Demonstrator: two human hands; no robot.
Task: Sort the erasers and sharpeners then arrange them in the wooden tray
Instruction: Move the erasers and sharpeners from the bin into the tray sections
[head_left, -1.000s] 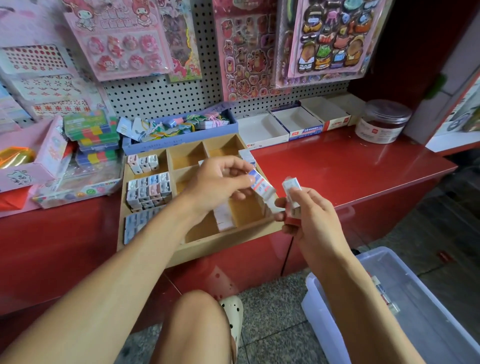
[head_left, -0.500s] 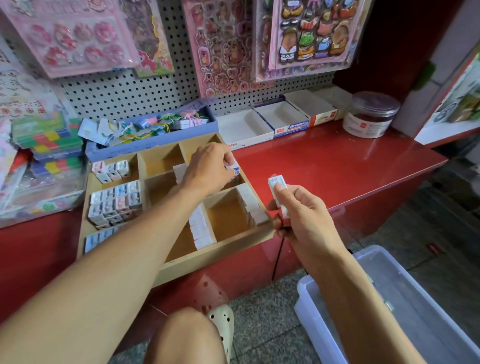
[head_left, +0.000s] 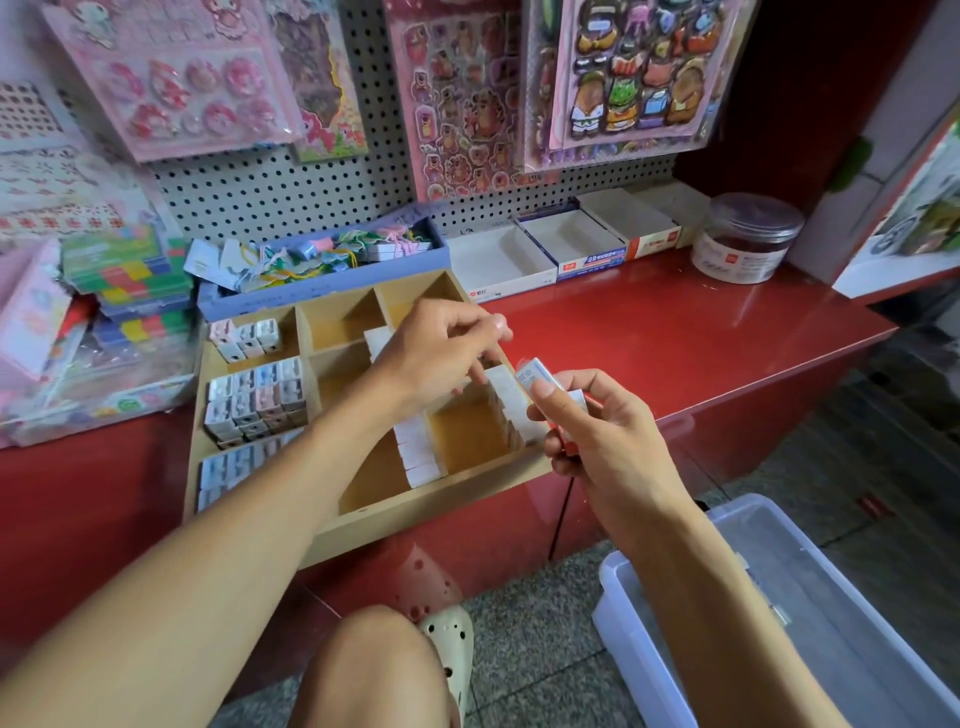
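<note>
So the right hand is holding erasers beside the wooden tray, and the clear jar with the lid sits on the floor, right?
Not quite. In the head view the right hand does hold erasers beside the wooden tray, but the clear jar stands on the red counter, not on the floor.

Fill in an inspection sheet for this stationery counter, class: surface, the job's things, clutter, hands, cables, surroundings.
Surface: glossy red counter.
Job's things: wooden tray at the counter's front edge; sharpeners fill its left compartments; rows of erasers line the right ones.
Clutter: blue box of clips, open white cartons, lidded clear jar.
Hands: left hand over the tray, fingers curled, contents unclear; right hand grips a wrapped eraser.
Cables: nothing seen.
Surroundings: pegboard hung with sticker sheets; clear plastic bin on the floor.
</note>
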